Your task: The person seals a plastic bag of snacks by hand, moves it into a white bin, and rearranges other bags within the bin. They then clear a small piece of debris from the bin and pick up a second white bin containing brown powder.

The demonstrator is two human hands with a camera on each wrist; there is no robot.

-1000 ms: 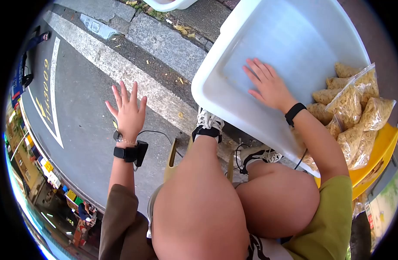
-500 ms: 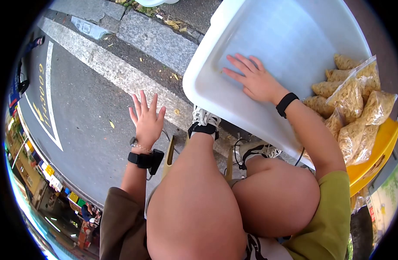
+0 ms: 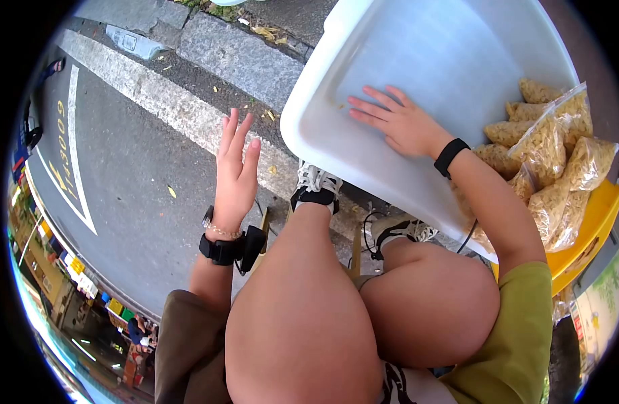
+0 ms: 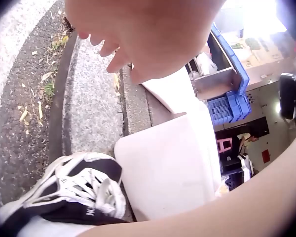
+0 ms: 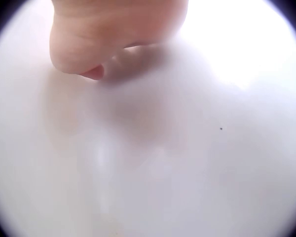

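Observation:
My right hand [image 3: 409, 126] is spread flat, palm down, inside a large white plastic tub [image 3: 451, 60]. In the right wrist view that hand [image 5: 118, 29] hangs close over the smooth white surface and casts a shadow on it. Out to the left, my left hand [image 3: 236, 178] is held in the air over the pavement, fingers straight and holding nothing. Its fingers [image 4: 119, 60] point away over the kerb in the left wrist view. Clear bags [image 3: 541, 158] of yellowish, noodle-like food are heaped at the tub's right end.
A yellow container [image 3: 589, 232] sits under the bags at the right. My knees and a laced shoe [image 3: 316, 180] are just below the tub's near rim. A stone kerb [image 3: 238, 64] and a white painted line [image 3: 148, 84] run past on the left. Blue crates [image 4: 229, 107] stand farther off.
My left hand has moved right, closer to the tub, and turned edge-on with its fingers drawn together. The right hand has slid a little left inside the tub, fingers still straight.

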